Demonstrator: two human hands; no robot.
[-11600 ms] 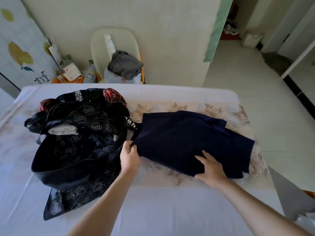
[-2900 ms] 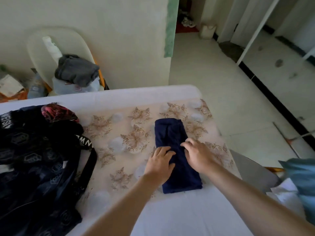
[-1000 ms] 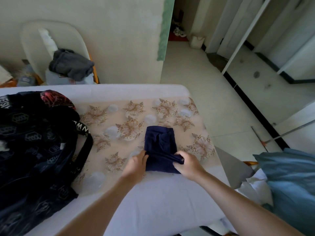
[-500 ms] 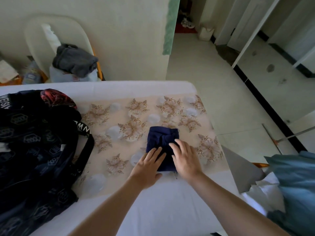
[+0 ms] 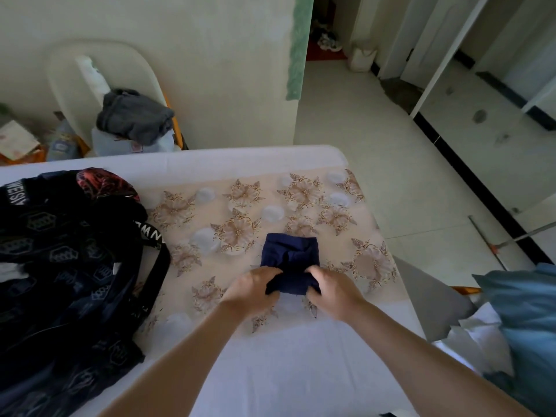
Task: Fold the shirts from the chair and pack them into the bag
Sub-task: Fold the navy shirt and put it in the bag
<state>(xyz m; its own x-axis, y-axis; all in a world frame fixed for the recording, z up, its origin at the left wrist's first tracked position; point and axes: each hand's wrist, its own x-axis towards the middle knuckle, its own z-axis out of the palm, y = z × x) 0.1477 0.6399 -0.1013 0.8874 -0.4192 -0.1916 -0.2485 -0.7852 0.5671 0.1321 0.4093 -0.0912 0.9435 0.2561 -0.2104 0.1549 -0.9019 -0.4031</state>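
A navy shirt (image 5: 289, 255), folded into a small thick square, lies on the flower-patterned cloth (image 5: 240, 230) on the table. My left hand (image 5: 252, 288) grips its near left corner and my right hand (image 5: 332, 291) grips its near right corner, fingers curled under the edge. The black patterned bag (image 5: 69, 266) lies open at the table's left, its strap trailing toward the shirt. Behind the table stands a white chair (image 5: 69, 70) holding a grey shirt (image 5: 135, 117) on top of a pale one (image 5: 103, 144).
A wall runs behind the table, with a doorway and tiled floor to the right. Blue and white cloth (image 5: 523, 326) is piled at the right edge. Boxes and a bottle (image 5: 61, 142) sit left of the chair.
Half a second ago both hands lay flat on the folded shirt; now their fingers are curled round its near edge. Over the earlier frames the shirt went from spread out to a small square.
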